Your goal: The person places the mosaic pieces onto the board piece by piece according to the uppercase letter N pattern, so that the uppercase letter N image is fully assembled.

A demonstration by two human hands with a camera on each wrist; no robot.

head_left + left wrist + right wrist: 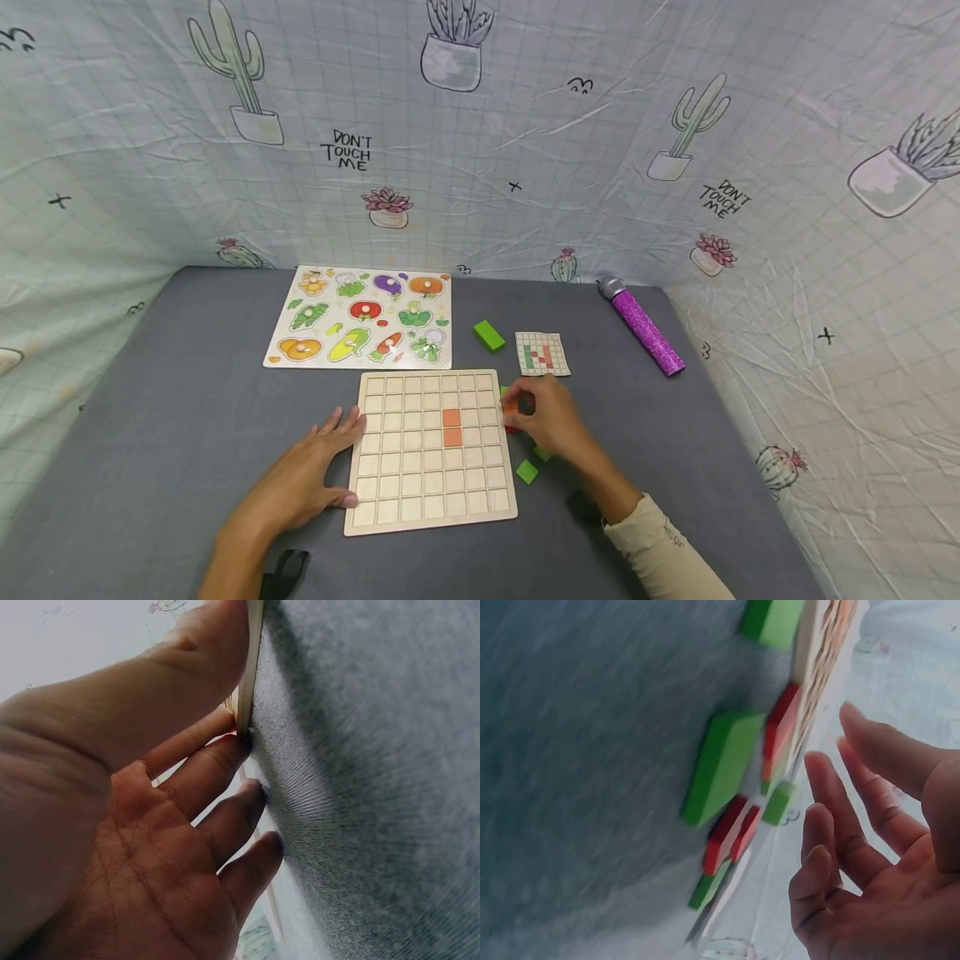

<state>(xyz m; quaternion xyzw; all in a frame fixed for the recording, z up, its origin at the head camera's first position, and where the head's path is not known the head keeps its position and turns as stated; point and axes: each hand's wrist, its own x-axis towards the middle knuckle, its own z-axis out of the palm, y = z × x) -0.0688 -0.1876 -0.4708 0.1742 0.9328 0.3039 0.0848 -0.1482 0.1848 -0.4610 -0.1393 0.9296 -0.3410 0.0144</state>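
Observation:
A pale wooden grid board (412, 492) lies with two orange squares (452, 427) in its cells. My left hand (307, 475) is at the board's left side, fingers spread, fingertips and thumb at its edge. My right hand (551, 417) hovers at the board's right edge over several small blocks, its thumb and forefinger bent toward each other. In the right wrist view, the gap between thumb and fingers holds nothing. Below it lie a green block (724, 769) and red blocks (782, 720). Part of this group is hidden under the hand in the head view.
A small pattern card (555, 358) and a green block (489, 336) lie behind the board. A vegetable puzzle board (337, 329) is at the back left. A glittery purple microphone (648, 329) rests at the back right. A green square (527, 472) sits near the board's right edge.

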